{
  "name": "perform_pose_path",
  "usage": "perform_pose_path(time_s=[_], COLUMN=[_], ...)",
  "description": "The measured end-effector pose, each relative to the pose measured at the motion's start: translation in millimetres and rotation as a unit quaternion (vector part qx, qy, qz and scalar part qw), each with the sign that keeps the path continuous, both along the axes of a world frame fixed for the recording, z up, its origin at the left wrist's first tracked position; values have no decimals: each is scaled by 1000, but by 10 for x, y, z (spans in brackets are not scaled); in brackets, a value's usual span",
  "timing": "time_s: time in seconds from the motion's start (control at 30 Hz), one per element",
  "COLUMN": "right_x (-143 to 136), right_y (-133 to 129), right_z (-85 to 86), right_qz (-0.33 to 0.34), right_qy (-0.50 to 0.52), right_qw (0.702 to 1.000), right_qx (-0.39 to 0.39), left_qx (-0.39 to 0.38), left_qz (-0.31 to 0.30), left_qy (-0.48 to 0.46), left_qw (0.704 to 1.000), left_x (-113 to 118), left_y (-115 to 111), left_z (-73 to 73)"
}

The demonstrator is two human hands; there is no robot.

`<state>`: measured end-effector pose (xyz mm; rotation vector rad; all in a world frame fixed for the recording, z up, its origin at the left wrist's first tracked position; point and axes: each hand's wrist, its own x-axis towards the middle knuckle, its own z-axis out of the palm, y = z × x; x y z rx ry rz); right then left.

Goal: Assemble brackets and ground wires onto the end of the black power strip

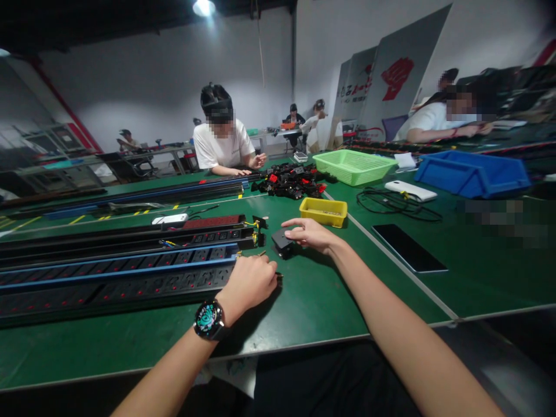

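My right hand [310,234] grips a small black square plastic piece [282,242], thumb and fingers at its upper edge, just above the table. My left hand [252,284], wearing a watch, is closed at the right end of the nearest black power strip [174,284] and covers that end. A thin brass-coloured bit shows on either side of its fingers; what they grip is hidden. Behind this strip lies a blue-edged power strip [130,262]. Farther back are more strips [221,236] with yellow-green wires and black end pieces at their right ends.
Beyond my right hand stand a yellow tray [324,212] with small parts, a pile of black and red parts [291,179] and a green basket [354,167]. A blue bin [473,174], coiled cable [391,204] and dark tablet [408,248] lie rightward. A co-worker [223,139] sits opposite.
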<state>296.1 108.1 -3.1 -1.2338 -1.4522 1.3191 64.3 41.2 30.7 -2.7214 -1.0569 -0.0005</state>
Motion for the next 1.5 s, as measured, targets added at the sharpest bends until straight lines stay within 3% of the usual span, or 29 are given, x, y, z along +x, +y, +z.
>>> perform_pose_path(time_s=[0.2, 0.4, 0.5, 0.6, 0.77, 0.93, 1.23, 1.5], right_x=[81, 166, 170, 147, 128, 102, -1, 45], right_y=[30, 56, 51, 32, 19, 41, 1, 7], right_z=[-37, -73, -50, -13, -26, -102, -119, -84], right_qz=[-10, -20, -32, -61, -65, -61, -93, -89], right_qy=[-10, -62, -82, -108, -147, -187, -363, -386], right_qw=[1000, 997, 996, 992, 987, 980, 927, 918], right_qx=[-14, -36, -34, -35, -27, 6, 23, 26], left_qx=[24, -13, -65, -122, -187, -219, -155, -126], left_qz=[7, -58, -81, -59, -12, 31, 70, 73], left_qy=[-3, -61, -100, -165, -238, -272, -238, -228], left_qw=[1000, 996, 990, 977, 953, 937, 956, 963], left_x=[14, -195, -353, -497, -611, -607, -581, -584], left_y=[-58, -406, -588, -693, -740, -738, -794, -787], left_z=[47, 100, 34, -100, -297, -340, -405, -436])
